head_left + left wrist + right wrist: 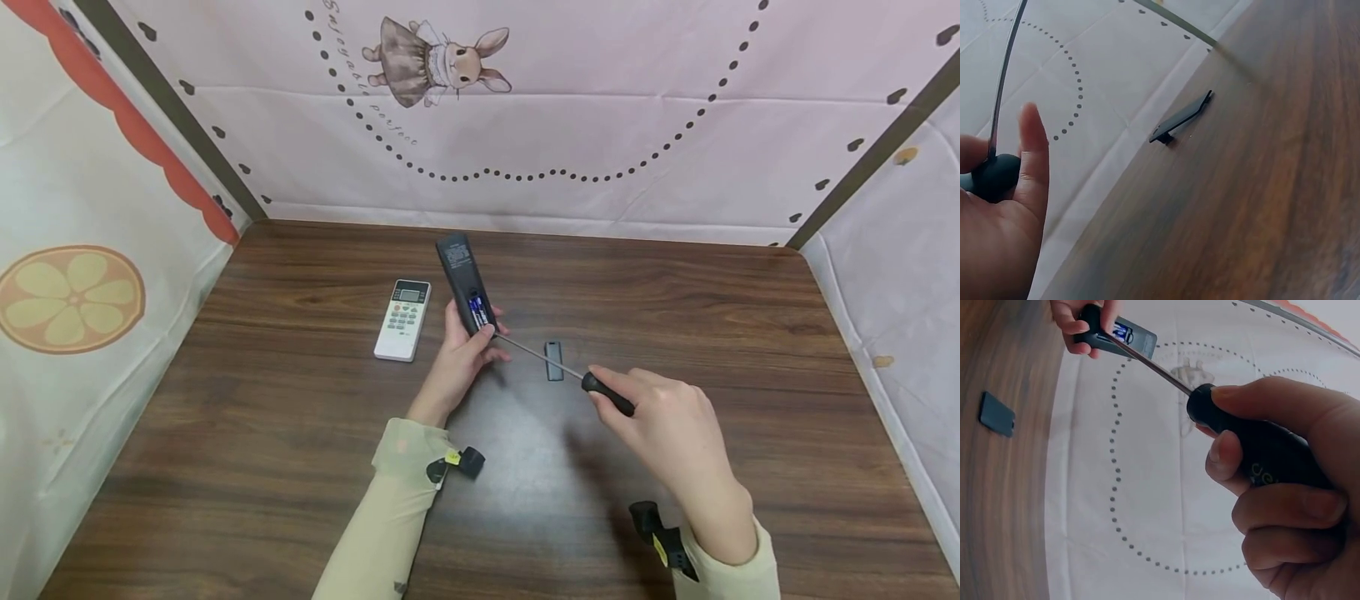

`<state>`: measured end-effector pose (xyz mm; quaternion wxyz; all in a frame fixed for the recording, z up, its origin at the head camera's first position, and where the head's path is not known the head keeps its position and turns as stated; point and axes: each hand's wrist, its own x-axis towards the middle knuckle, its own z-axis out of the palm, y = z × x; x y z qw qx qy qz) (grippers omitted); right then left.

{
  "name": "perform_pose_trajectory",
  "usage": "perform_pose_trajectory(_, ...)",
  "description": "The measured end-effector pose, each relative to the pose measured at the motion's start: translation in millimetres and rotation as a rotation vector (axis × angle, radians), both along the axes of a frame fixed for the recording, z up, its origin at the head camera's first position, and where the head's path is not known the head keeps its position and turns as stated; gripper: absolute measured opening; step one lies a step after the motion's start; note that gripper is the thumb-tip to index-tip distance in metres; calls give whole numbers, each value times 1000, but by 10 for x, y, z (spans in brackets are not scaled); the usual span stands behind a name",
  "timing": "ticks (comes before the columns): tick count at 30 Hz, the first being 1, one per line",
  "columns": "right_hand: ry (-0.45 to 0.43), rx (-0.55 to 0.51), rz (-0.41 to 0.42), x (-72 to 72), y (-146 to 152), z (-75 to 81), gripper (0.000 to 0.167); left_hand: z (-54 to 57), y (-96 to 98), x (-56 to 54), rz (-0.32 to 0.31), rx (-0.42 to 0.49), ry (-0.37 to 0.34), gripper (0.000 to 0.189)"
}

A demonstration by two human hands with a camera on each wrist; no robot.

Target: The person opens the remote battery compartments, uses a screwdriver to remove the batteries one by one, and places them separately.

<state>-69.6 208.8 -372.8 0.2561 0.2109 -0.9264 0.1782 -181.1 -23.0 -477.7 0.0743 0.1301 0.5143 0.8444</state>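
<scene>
A black remote control [459, 262] is gripped at its lower end by my left hand [463, 357], back side up. Its battery compartment is uncovered and shows blue batteries [478, 312]. My right hand [671, 421] holds a screwdriver [1260, 447] by its black handle, fingers curled round it in the right wrist view. The shaft slants up to the remote's lower end, its tip right by the left thumb at the batteries. On the table, below the shaft in the head view, lies the small dark battery cover [553, 361], seen edge-on in the left wrist view.
A white remote control [402, 321] with a small display lies on the wooden table [262, 400], left of my left hand. Printed white cloth [600, 125] rises behind the table and at both sides.
</scene>
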Motion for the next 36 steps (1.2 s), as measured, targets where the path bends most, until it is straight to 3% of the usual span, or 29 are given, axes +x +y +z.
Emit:
perform_pose_trajectory(16,42,-96,57,-16,-120,-63,25,-21,-27,-38,135,71,-97,44)
perform_pose_trajectory(36,56,-151,67,-42,-192,-105,25,-72,-82,-58,160,122,-106,50)
